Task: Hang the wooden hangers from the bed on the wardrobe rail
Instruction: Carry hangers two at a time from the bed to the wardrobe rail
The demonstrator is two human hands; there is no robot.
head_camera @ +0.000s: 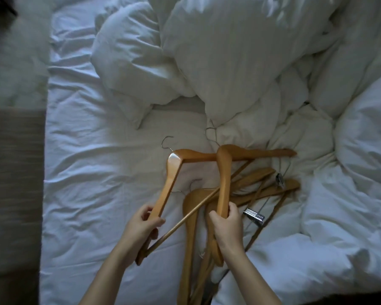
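pickup is going on: the left hand (144, 222) is gripping one hanger (173, 172), the right hand (228, 223) clamping a second hanger (223, 177). the pile (260, 183) is lying on the bed (97, 172) just beyond the right grip. the next move is likely calling for lifting both clear of tangles.

I can read no words, labels, brands or numbers here. The wooden hangers (223, 183) and the bed sheet (97, 172) show no lettering that I can make out.
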